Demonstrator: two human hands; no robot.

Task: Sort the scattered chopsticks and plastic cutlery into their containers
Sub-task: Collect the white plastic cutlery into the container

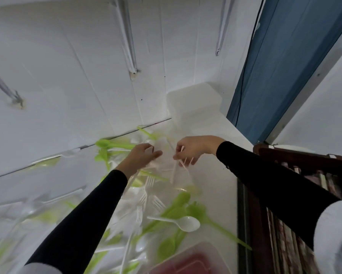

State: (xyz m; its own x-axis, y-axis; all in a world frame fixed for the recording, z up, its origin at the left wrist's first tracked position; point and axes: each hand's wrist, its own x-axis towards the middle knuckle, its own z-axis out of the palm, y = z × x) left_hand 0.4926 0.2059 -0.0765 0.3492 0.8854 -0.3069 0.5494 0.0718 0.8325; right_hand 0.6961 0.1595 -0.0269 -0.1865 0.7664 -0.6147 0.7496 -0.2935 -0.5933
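Picking step, mid-pile: right hand (193, 148) fingers pinch a few thin pale sticks — likely chopsticks (183, 163) — just above the tabletop (215, 175); left hand (140, 157) part-curled, grasp unclear through blur. Next: carry the sticks to a container, maybe the translucent box (193, 101) far right. Glossy green and white plastic cutlery (174, 220) litters near and left
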